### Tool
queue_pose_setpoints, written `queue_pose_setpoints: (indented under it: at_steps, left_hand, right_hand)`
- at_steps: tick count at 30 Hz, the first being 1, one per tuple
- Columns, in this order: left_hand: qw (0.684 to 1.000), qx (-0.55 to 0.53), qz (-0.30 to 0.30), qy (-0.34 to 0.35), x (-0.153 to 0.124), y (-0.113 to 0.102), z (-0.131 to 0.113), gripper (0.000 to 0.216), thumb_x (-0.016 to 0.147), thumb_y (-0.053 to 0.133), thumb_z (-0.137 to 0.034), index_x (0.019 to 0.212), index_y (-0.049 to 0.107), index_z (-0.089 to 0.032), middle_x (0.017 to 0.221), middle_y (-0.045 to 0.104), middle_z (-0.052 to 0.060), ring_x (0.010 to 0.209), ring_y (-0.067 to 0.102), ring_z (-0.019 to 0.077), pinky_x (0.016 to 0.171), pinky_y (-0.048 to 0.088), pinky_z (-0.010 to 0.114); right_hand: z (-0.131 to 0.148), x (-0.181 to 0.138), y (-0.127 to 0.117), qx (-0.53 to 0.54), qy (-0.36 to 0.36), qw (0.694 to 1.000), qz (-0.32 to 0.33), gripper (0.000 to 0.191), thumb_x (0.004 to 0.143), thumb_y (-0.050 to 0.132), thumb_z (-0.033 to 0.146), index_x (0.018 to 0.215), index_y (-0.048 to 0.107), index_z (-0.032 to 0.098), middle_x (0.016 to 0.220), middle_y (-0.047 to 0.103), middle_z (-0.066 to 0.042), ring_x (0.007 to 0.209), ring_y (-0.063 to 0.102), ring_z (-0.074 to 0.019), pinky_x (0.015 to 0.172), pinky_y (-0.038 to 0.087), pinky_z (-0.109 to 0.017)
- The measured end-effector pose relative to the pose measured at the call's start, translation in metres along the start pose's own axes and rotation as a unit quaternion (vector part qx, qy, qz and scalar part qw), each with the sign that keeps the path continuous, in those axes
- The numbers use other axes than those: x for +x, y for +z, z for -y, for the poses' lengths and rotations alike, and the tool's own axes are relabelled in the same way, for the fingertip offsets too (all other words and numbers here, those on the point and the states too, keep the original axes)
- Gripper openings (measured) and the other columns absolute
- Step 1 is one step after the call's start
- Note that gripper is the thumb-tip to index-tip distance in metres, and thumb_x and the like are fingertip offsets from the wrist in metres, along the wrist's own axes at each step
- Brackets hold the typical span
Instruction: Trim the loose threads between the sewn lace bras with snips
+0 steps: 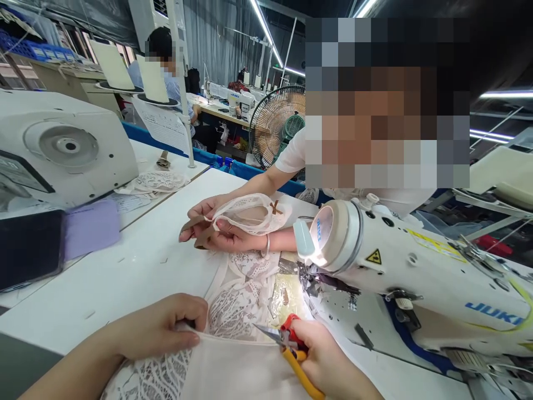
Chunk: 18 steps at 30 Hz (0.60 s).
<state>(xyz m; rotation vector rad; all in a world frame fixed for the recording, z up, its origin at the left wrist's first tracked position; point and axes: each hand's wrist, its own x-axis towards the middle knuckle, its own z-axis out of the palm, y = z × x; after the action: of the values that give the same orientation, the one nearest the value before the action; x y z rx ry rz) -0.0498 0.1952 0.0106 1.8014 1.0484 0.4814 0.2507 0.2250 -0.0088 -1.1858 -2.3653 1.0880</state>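
Note:
My left hand [166, 322] pinches the edge of a pale lace-and-fabric garment [237, 366] that spreads over the front of the table. In my right hand [325, 355] is a pair of scissors [295, 355] with one red and one orange handle. Their pointed blades lie over the upper edge of the garment, to the right of my left hand. More white lace [239, 305] lies just beyond that edge. Across the table, a co-worker's hands [225, 233] hold another lace piece [250, 214] with a small brown bow, along with a brown strip.
A JUKI sewing machine [416, 272] stands at right, its lit head close to my right hand. At left are a dark phone [31, 247], a purple sheet [91, 228] and another machine [66, 144]. A large fan [277, 125] stands behind, near a seated person.

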Motion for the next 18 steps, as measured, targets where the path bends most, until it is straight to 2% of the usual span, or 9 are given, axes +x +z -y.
queue_pose_setpoints:
  at_steps: [7,18]
  left_hand:
    - [1.0,-0.002,0.005,-0.021,0.0026,0.0016,-0.001,0.013,0.072,0.052,-0.027,0.065,0.051,-0.017,0.07,0.053,0.0,0.065,0.049,0.0154,0.061,0.037,0.023]
    - [1.0,0.0,0.012,-0.028,0.0024,0.0028,-0.0002,0.024,0.075,0.05,-0.039,0.065,0.049,-0.018,0.07,0.051,0.0,0.066,0.046,0.0158,0.061,0.035,0.024]
  right_hand:
    - [0.0018,0.0006,-0.0006,0.011,0.033,0.999,0.014,0.024,0.063,0.048,0.01,0.058,0.026,0.019,0.059,0.031,0.004,0.056,0.025,-0.0081,0.048,0.019,-0.022]
    - [0.0002,0.0019,0.0008,0.001,0.05,0.999,0.013,0.026,0.066,0.049,0.014,0.057,0.025,0.019,0.058,0.029,0.004,0.056,0.024,-0.0085,0.049,0.017,-0.023]
